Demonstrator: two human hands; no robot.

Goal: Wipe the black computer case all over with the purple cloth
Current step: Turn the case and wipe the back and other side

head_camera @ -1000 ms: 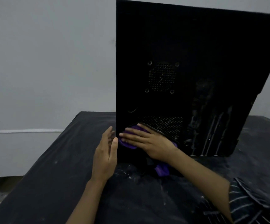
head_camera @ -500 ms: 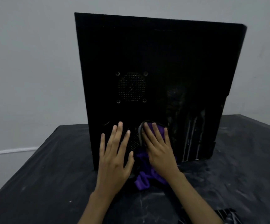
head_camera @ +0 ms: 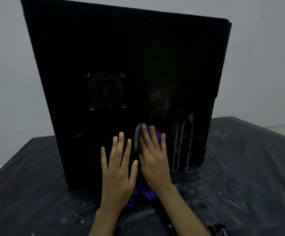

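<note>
Case (head_camera: 124,68) upright on table (head_camera: 36,193). Left hand (head_camera: 119,171) now flat on lower panel, fingers spread, holding nothing. Right hand (head_camera: 153,160) presses cloth (head_camera: 156,136), shifted rightward. Streaked area unwiped.

Lighting: dim, soft, even; source not identifiable. Black computer case (head_camera: 121,65) underexposed, its upper panel nearly featureless; fan grille (head_camera: 106,90) faintly legible. Grey wall (head_camera: 7,65) flat, slightly noisy. Pale streaks at the case's lower right catch weak sheen. Shadows: diffuse, under both hands on the dark bench (head_camera: 240,176). Sharpness: mild softness throughout. Distortion: wide-angle, case edges splayed outward toward the top.
</note>
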